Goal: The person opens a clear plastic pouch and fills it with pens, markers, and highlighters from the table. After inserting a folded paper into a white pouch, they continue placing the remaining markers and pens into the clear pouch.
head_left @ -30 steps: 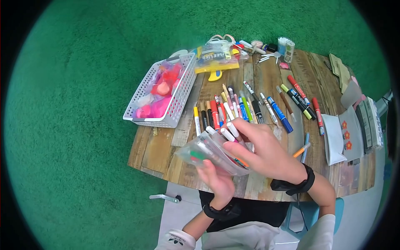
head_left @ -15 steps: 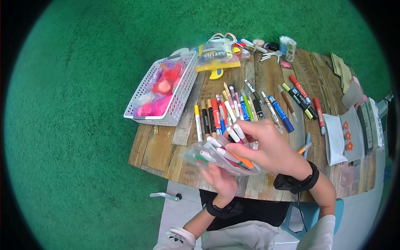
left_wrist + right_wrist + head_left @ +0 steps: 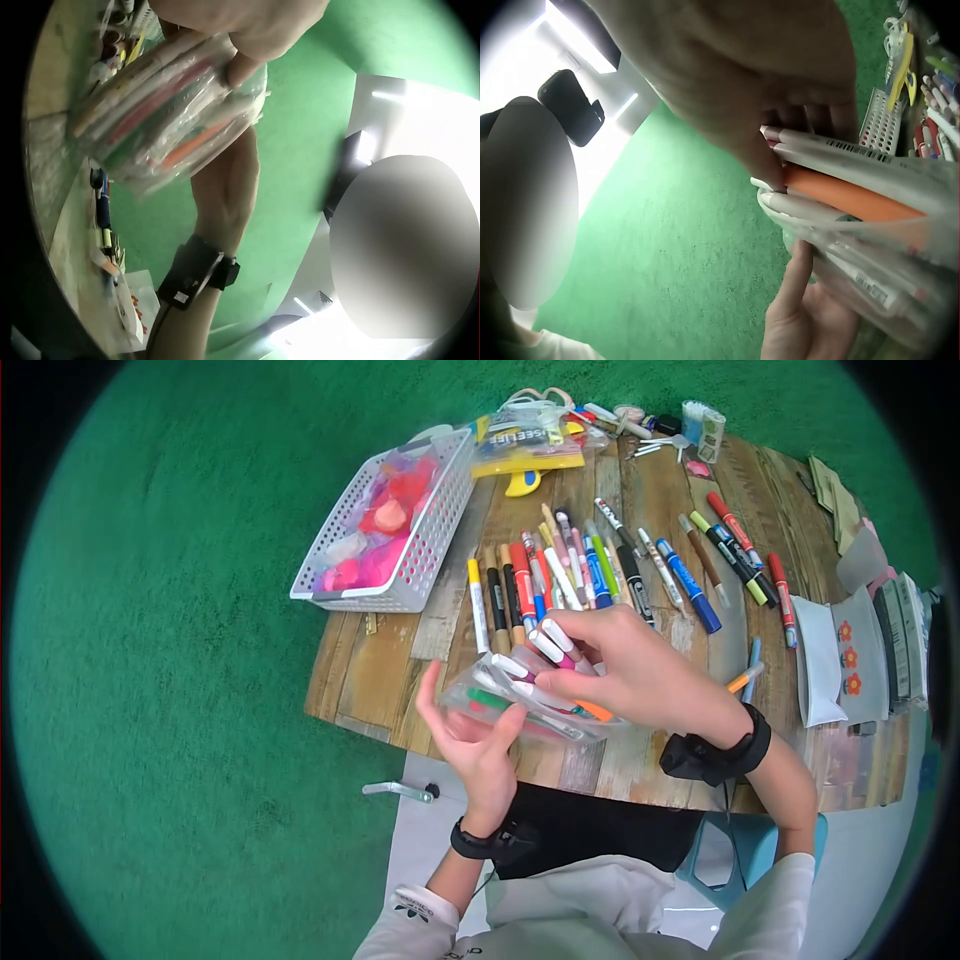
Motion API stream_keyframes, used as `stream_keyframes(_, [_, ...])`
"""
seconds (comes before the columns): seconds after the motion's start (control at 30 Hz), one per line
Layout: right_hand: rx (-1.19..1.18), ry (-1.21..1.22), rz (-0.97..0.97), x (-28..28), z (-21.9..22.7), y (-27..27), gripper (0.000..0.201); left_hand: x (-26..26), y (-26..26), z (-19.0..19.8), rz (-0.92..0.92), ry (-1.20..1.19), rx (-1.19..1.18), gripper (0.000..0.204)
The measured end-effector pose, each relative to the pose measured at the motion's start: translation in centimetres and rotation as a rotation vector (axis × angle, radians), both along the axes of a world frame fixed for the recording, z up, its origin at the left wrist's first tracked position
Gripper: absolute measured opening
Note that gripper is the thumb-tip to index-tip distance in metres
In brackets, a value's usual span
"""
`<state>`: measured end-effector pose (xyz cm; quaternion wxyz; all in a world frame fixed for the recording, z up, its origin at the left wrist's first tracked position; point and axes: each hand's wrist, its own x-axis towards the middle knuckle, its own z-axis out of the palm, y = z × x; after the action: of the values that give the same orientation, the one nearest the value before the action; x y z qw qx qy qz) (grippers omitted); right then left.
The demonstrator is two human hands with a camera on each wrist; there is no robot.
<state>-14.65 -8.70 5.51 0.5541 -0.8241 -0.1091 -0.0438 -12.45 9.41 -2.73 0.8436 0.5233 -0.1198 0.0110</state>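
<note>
A clear plastic bag (image 3: 570,732) full of markers is held up over the near side of the table. My right hand (image 3: 635,665) pinches white-capped markers (image 3: 552,644) at its upper opening. At the bag's lower left, my left hand (image 3: 478,745) has its index finger stretched away and its thumb against the plastic. The left wrist view shows the left thumb pressed on the bag (image 3: 172,112). Inside, an orange marker (image 3: 847,193) lies beside white-barrelled ones in the right wrist view. The right fingertips are partly hidden behind the markers.
Many loose markers (image 3: 600,575) lie beyond the bag on the wooden table (image 3: 375,690). A white basket (image 3: 440,525) of pink items stands left. A yellow-edged zip bag (image 3: 530,463) and cotton swabs (image 3: 702,422) sit at the back; a white pouch (image 3: 818,660) lies right.
My left hand has shifted left along the bag and spread its index finger away from it. My right hand still pinches the white-capped markers. The table appears higher in the head view.
</note>
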Motion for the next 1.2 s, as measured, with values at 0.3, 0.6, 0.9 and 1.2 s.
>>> stream_keyframes(0.3, [-0.099, -0.266, -0.086, -0.4, -1.4, 3.3, 0.024, 3.9, 5.2, 0.3, -0.033, -0.414, 0.386, 0.03])
stream_keyframes(0.6, [-0.148, -0.245, 0.001, -0.1, -3.3, 4.6, 0.029, 4.2, 5.8, 0.8, -0.168, -0.187, 0.366, 0.017])
stream_keyframes(0.9, [-0.257, -0.14, 0.024, -0.5, -2.8, 5.0, 0.026, 4.7, 7.2, -1.0, -0.258, -0.259, 0.434, 0.013])
stream_keyframes(1.2, [-0.389, -0.147, -0.005, -1.3, -1.7, 5.4, 0.023, 4.3, 7.0, -1.1, -0.177, -0.287, 0.435, 0.012])
